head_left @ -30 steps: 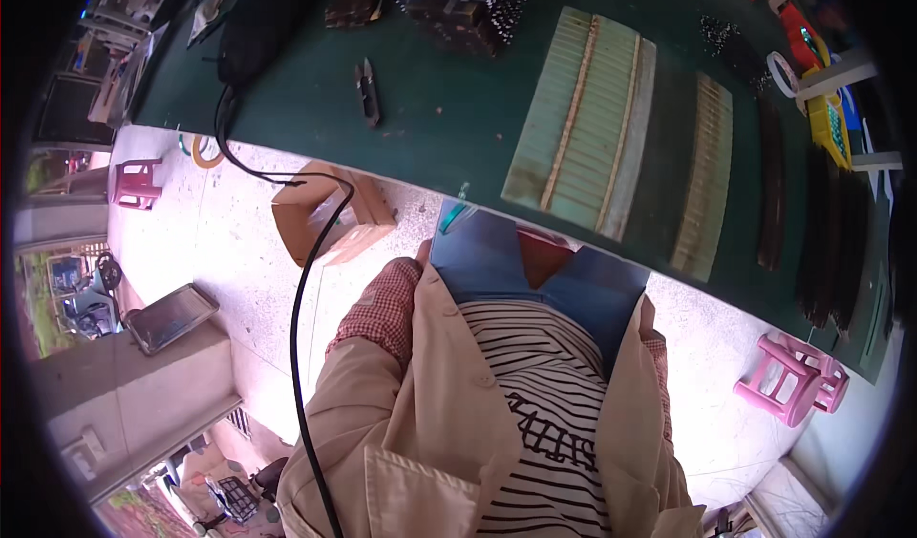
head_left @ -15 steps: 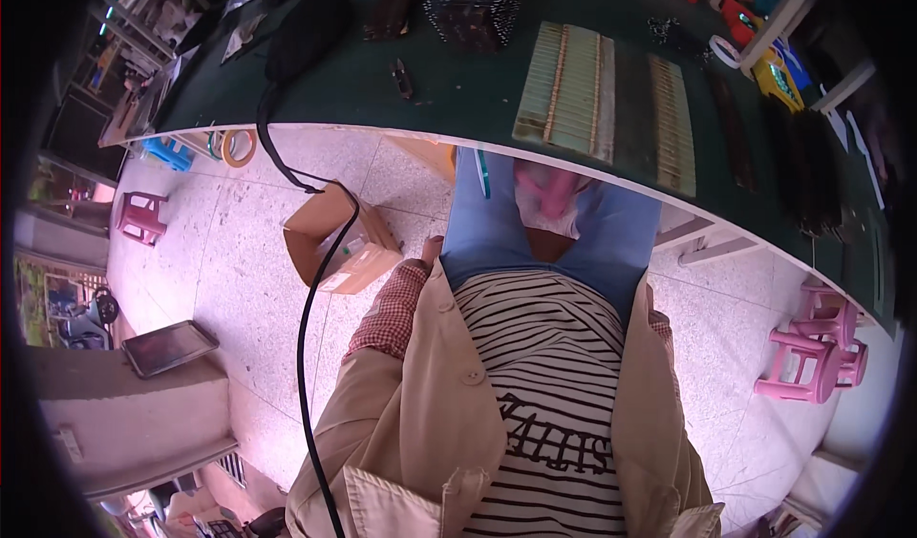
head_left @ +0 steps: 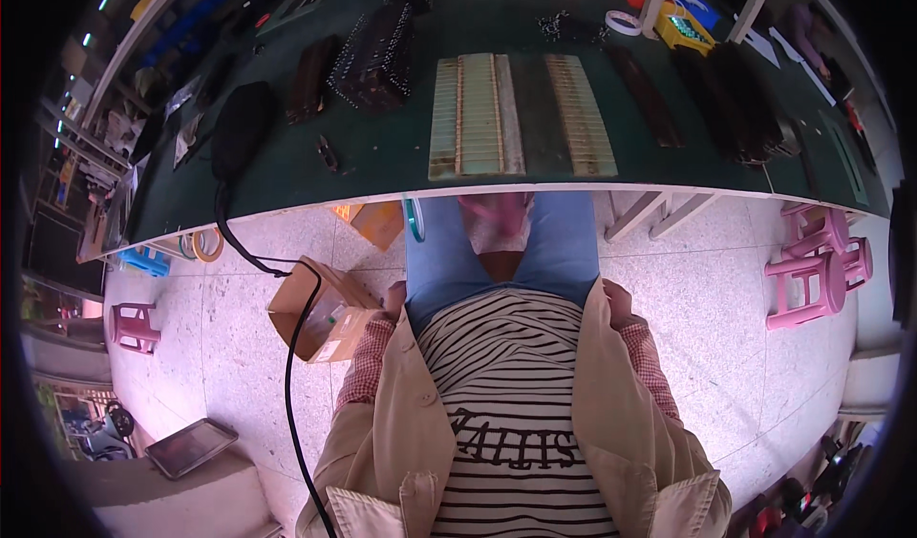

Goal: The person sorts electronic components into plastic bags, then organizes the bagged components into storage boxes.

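Note:
My left hand (head_left: 394, 297) hangs low at my left hip, beside the cardboard box; its fingers are mostly hidden. At my other hip is my right hand (head_left: 618, 299), only partly showing past the jacket edge, its fingers not readable. Neither hand touches the green tabletop (head_left: 382, 170). In front of me on the table lies a pale green slatted panel (head_left: 478, 108) with gold-coloured lines, and a similar narrower panel (head_left: 581, 118) sits right of it across a dark strip. A small pair of snips (head_left: 328, 153) rests left of the panels.
A black pouch (head_left: 244, 127) with a cable lies on the left. Stacked dark strips (head_left: 374, 61) stand behind the snips, more dark strips (head_left: 735, 108) at right, near a tape roll (head_left: 624, 23) and yellow bin (head_left: 685, 28). An open cardboard box (head_left: 325, 314) and pink stools (head_left: 807, 285) stand on the floor.
My view has swung right and tilted up, so the table's far side and a co-worker's hands come in. My right hand now shows. Both hands stay down at my sides.

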Motion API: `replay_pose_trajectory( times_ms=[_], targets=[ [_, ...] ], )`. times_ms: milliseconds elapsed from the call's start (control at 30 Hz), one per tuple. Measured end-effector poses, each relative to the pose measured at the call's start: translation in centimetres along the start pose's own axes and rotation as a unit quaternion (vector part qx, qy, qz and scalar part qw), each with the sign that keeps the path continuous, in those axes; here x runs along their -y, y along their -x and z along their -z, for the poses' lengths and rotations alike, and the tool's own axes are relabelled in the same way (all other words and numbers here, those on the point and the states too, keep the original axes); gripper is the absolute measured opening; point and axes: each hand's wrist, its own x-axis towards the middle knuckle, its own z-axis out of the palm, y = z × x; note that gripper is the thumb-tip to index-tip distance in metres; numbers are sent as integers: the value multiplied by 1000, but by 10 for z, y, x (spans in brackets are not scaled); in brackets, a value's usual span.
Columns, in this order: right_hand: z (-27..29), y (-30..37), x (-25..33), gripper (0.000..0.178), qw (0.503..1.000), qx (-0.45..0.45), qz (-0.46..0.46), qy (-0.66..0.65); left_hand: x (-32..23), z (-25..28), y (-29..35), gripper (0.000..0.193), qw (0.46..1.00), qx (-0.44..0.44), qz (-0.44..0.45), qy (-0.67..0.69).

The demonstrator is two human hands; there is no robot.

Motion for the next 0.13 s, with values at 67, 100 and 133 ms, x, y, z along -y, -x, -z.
replay_pose_trajectory(
  times_ms=[67,100,133],
  targets=[
    [-10,1,43,32,954,-130,-154,-221,-19,53,36,22,965,-50,164,199],
    [1,0,55,39,970,-158,-62,-175,-35,79,53,21,920,-63,244,300],
    [8,-6,69,46,977,-174,34,-122,-80,84,44,21,855,-83,321,398]
  ],
)
